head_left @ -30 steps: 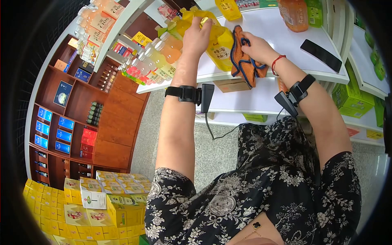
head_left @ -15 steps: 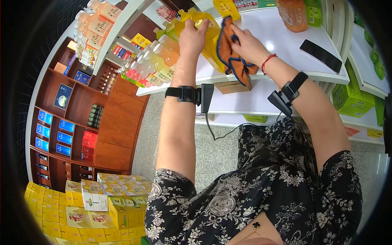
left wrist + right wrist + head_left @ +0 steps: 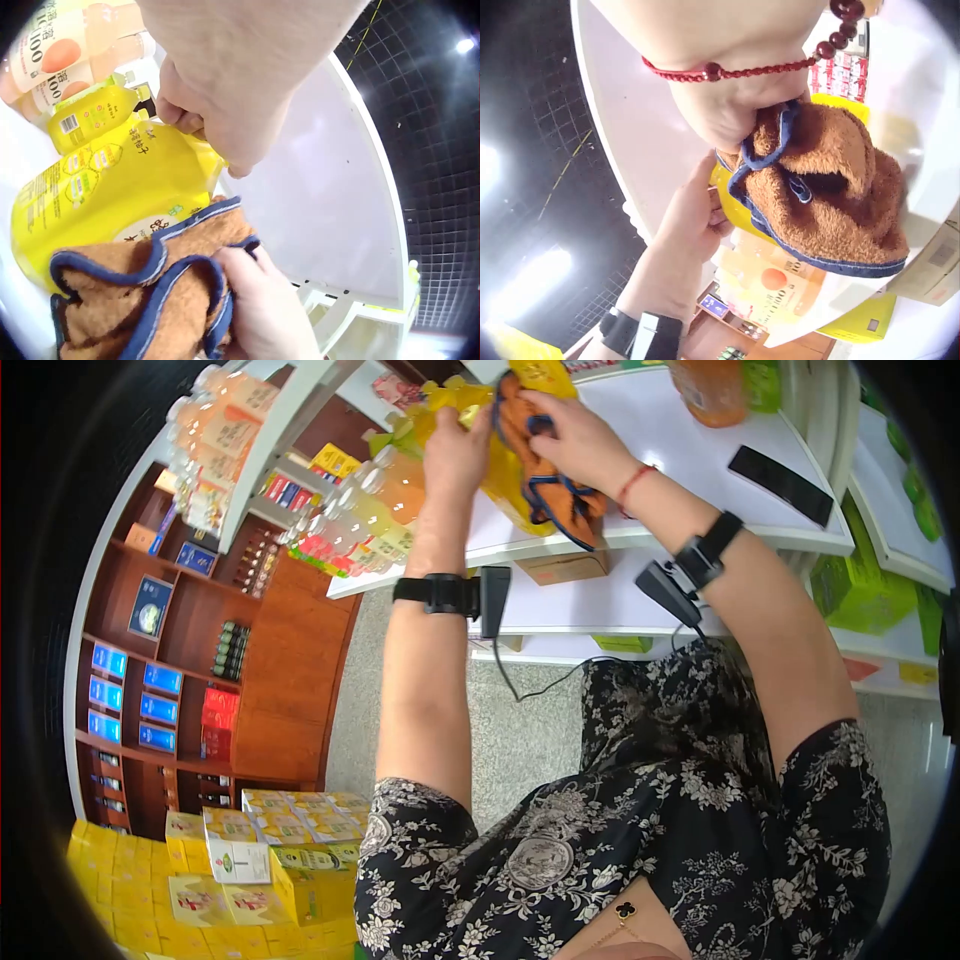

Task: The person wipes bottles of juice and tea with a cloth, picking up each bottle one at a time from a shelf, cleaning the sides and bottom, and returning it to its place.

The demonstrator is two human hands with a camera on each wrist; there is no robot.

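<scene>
A black smartphone (image 3: 780, 485) lies flat on the white shelf (image 3: 668, 445), near a bottle of orange drink (image 3: 708, 392). A brown cardboard box (image 3: 563, 566) sits on the tier below, and a bright green carton (image 3: 865, 585) stands farther right. At the left, a reddish-brown wooden cabinet (image 3: 290, 650) holds blue boxes (image 3: 158, 708) in two columns, red boxes (image 3: 218, 710) and dark bottles (image 3: 230, 650). Yellow cartons (image 3: 120, 880) are stacked in front, beside the grey speckled floor (image 3: 510, 730).

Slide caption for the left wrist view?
Left grip atop a yellow bottle, right grip holding a brown cloth against it.
</scene>
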